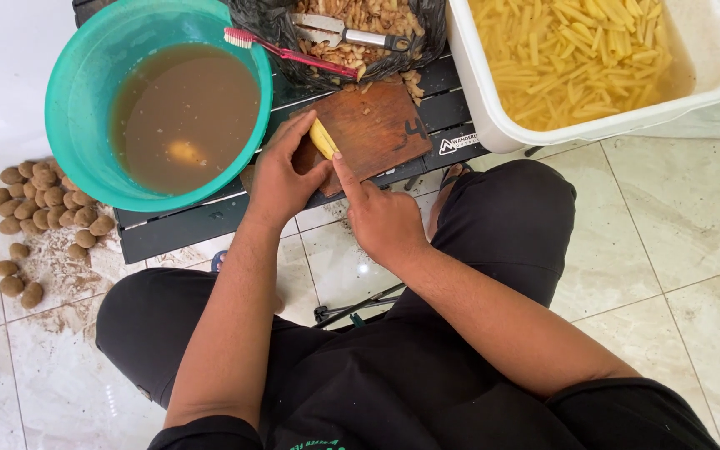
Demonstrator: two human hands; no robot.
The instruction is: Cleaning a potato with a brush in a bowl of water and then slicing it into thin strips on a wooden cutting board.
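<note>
Black cloth over my lap and knees fills the near part of the view, with pale floor tiles [693,275] open on my right and a patch of bare tile between my legs. From there both my forearms reach up to a small dark slatted table [185,225].

On it lies a brown wooden cutting board [377,125], set askew, its near corner hanging close to the table's front edge. My left hand [281,179] cups a peeled yellow potato piece [323,139] at the board's left edge, fingers curled over it and thumb beneath, pinching it in place. My right hand [385,218] sits just beside it, forefinger stretched out and pressing against the potato's lower end, the other fingers folded in; whether it holds a blade I cannot tell.

Room is tight on the table. A teal basin [77,108] of murky brown water crowds the left and overhangs the table edge. A black bag of peelings [418,33] with a peeler [339,32] and a red toothbrush [289,52] sits just behind the board. A white tub [710,75] of cut potato sticks in water juts off to the right. Unpeeled potatoes [39,208] lie heaped on the floor at my left.
</note>
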